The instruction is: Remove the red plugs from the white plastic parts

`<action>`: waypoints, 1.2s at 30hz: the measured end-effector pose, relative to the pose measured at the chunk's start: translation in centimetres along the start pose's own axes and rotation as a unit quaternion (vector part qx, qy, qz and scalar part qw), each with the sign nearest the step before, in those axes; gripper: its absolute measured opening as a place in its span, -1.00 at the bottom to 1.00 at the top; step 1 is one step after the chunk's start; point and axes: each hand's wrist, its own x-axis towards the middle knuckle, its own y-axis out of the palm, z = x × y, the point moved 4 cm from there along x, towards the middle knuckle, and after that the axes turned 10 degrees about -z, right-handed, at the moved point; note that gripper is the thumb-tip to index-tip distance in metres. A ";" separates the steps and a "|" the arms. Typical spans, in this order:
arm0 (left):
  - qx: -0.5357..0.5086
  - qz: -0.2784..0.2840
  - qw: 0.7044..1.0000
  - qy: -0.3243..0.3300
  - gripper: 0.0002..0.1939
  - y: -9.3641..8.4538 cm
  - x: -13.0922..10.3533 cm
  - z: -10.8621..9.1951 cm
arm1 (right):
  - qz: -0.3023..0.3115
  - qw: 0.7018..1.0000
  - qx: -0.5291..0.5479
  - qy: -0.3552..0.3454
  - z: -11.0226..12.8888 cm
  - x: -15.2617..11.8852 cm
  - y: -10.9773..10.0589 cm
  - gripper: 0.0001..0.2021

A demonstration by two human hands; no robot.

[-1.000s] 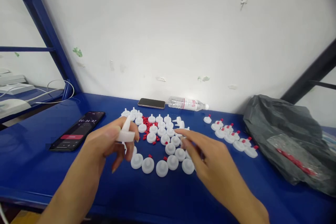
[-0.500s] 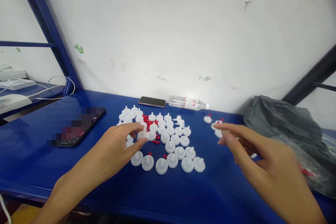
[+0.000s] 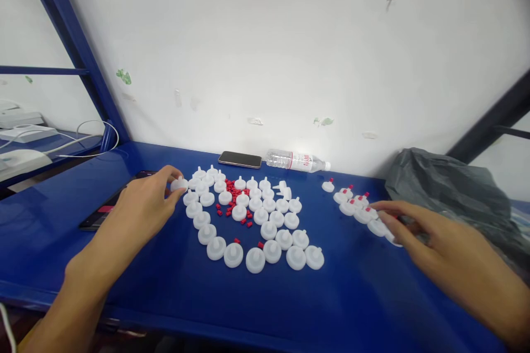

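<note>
At the left edge of a cluster of white nozzle caps (image 3: 255, 260), my left hand (image 3: 153, 198) pinches one white cap (image 3: 179, 183) between thumb and fingers. Small red pieces (image 3: 237, 193) lie in a heap among the white caps, with a few scattered nearer the front. On the right, several white caps with red tips (image 3: 346, 207) stand in a slanting group. My right hand (image 3: 430, 242) is at the near end of that group, fingers bent around its last caps; whatever its fingertips hold is hidden.
A phone (image 3: 240, 160) and a clear bottle (image 3: 297, 161) lie along the wall. Another phone (image 3: 97, 216) is partly under my left forearm. A dark plastic bag (image 3: 439, 182) sits behind my right hand. Blue shelf posts (image 3: 89, 49) rise at the left.
My left hand has moved left from the middle of the cluster, with a white cap in its fingers. My right hand has shifted right and slightly down, uncovering more red-tipped caps.
</note>
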 end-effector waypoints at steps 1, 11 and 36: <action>0.010 0.005 1.000 0.001 -0.64 0.3 0.2 0.3 | 0.005 1.000 -0.016 0.018 -0.5 0.1 -0.1 -0.56; 0.064 0.061 0.996 0.017 -0.56 3.1 1.4 1.8 | 0.044 0.999 -0.001 0.023 -0.8 0.3 0.8 -0.53; 0.016 0.027 0.999 0.026 -0.50 2.2 0.5 1.3 | 0.005 0.989 -0.104 0.101 -6.8 1.4 2.9 -0.68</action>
